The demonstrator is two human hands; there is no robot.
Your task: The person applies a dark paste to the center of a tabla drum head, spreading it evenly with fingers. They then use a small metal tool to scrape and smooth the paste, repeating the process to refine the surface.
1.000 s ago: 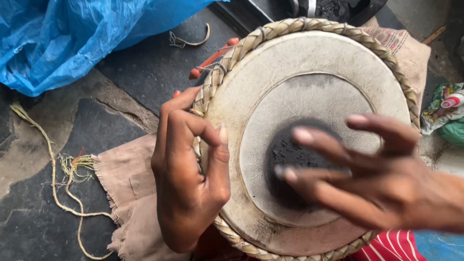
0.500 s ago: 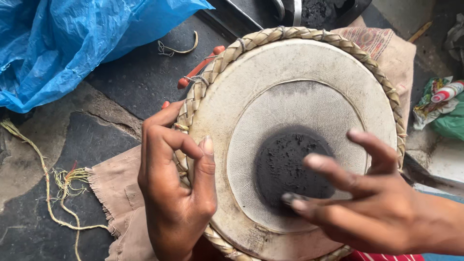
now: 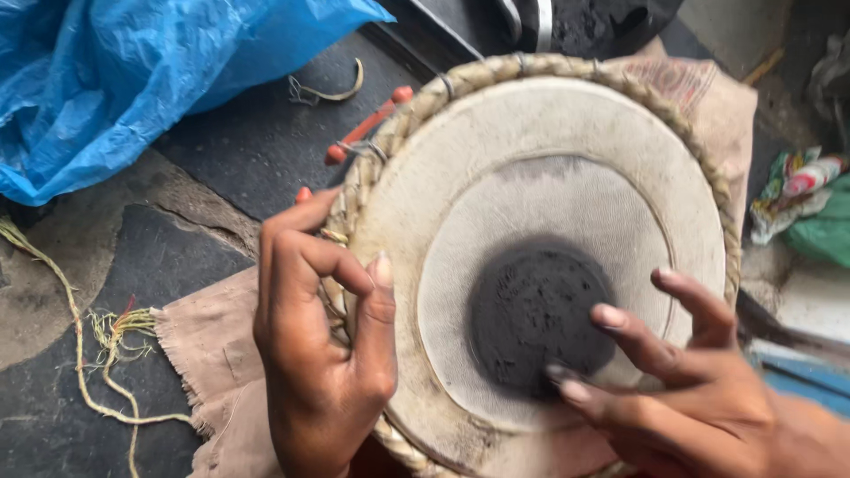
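Fingers of the right hand [image 3: 699, 407] are spreading over the black patch [image 3: 538, 314]; left hand [image 3: 323, 345] is gripping the drum [image 3: 540, 257] rim; hard rubbing is probably risking crumbling the patch.

Left hand [image 3: 323, 354] sits at near left, fingers curled and thumb raised; right hand [image 3: 699, 398] comes in from near right, fingers spread and reaching left

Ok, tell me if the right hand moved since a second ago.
Yes. The right hand pulled back rightward; its fingertips now sit at the right edge of the black patch.
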